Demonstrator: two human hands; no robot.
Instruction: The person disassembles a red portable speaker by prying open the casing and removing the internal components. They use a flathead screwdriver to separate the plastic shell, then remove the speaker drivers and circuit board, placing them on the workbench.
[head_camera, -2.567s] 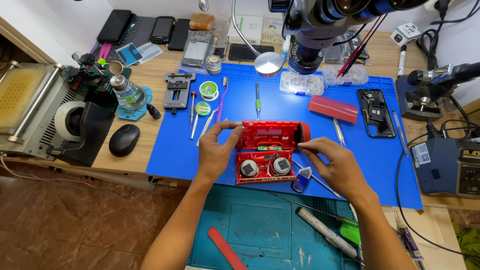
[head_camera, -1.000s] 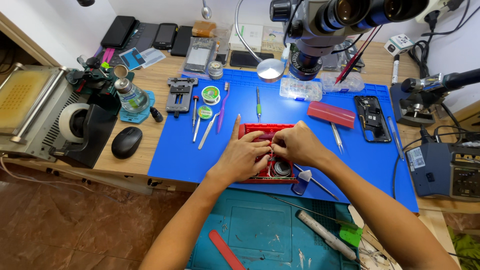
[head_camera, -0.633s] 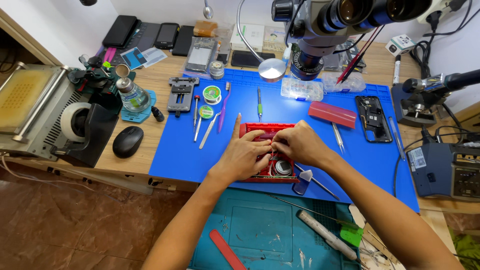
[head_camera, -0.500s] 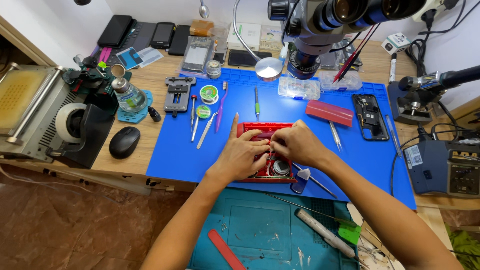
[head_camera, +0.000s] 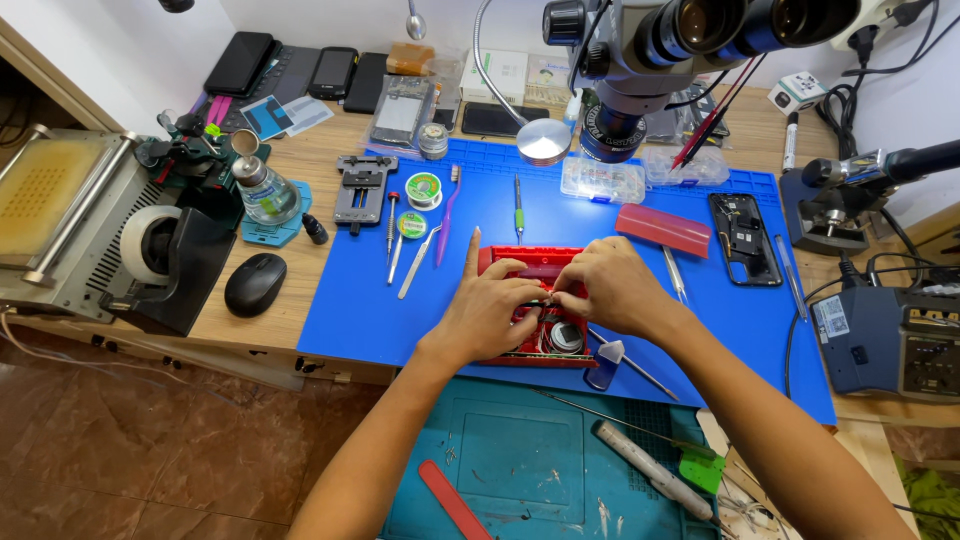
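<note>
1. Both hands meet over a red open case (head_camera: 535, 268) that lies on the blue mat (head_camera: 380, 300) at the middle of the bench (head_camera: 300, 310).
2. Left hand (head_camera: 487, 313) lies on the case's left part, index finger stretched straight out toward the far edge, the other fingers curled inward; its grip is pinched toward the right hand's, but what lies between the fingertips is too small to tell.
3. Right hand (head_camera: 610, 290) covers the case's right part, fingers bent down and closed, tips touching those of the left hand.
4. Round metal parts (head_camera: 565, 335) show inside the case just under the right hand.
5. Red lid (head_camera: 663, 230) lies on the mat just beyond the right hand, apart from the case.
6. Tweezers (head_camera: 418, 262) and a purple-handled tool (head_camera: 447, 215) lie on the mat left of the case.
7. Black mouse (head_camera: 255, 284) sits on the wood well to the left.
8. Microscope head (head_camera: 650, 50) hangs over the far side of the mat.
</note>
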